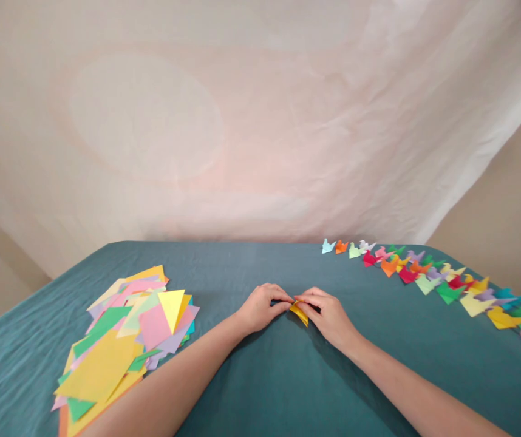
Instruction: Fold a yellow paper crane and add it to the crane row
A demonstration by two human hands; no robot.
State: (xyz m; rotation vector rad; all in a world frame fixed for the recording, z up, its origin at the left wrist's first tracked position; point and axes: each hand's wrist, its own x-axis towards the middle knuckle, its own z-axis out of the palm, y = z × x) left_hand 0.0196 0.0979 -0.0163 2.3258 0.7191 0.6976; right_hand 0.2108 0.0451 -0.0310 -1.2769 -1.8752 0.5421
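Note:
A small piece of folded yellow paper point(299, 314) is held between both hands, over the middle of the table. My left hand point(264, 308) pinches its upper left end between thumb and fingers. From the other side, my right hand point(325, 314) is closed on its upper right part, thumb below and fingers above. The fingertips of the two hands nearly meet at the paper's top. Part of the paper is hidden behind the fingers, so its full shape does not show.
A loose pile of coloured paper sheets point(101, 364) lies at the left, beside my left forearm. Several folded paper birds point(449, 293) stand in rows along the right and far right edge. A dark green cloth point(242, 261) covers the table; a pale sheet point(260, 121) hangs behind it.

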